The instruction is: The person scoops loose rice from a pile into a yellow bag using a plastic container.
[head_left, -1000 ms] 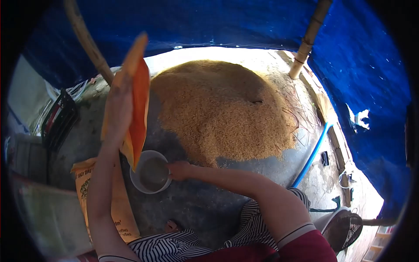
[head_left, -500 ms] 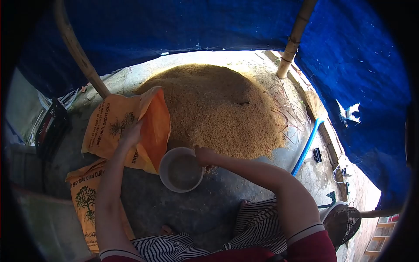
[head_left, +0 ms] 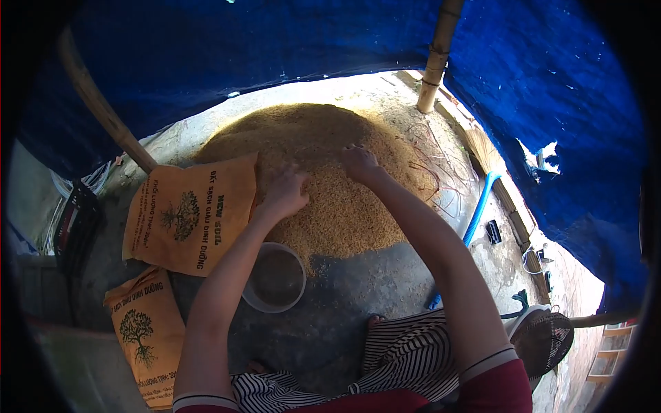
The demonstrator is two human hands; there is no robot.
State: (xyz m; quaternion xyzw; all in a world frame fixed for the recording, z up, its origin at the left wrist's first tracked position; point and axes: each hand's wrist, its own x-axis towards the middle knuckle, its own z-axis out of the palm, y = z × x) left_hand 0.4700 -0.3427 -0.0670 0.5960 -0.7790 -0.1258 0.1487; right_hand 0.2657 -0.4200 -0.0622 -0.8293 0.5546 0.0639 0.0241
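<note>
A large heap of golden-brown grain point(head_left: 344, 213) lies on the floor ahead of me. My left hand point(head_left: 288, 193) reaches over its near left side, empty, with thumb and fingers apart. Farther up the heap, my right hand point(head_left: 360, 164) is at the grain with its fingers loosely bent and apart; whether it touches the surface is hard to tell. Below my left forearm stands a white plastic bucket point(head_left: 301, 292), its inside shaded. An orange New Soil sack point(head_left: 189, 227) lies flattened to the left, beside the heap.
A second orange sack point(head_left: 148, 337) lies nearer on the left, by a dark plastic crate point(head_left: 76, 220). Blue tarpaulin point(head_left: 275, 41) hangs behind, with bamboo poles point(head_left: 435, 69). At right are a blue-handled broom point(head_left: 480, 210) and a dark woven basket point(head_left: 544, 344).
My left hand has let go of the sack, whose mouth has dropped flat. My right hand has released the bucket, now standing slightly lower in view. Both hands have moved over the grain.
</note>
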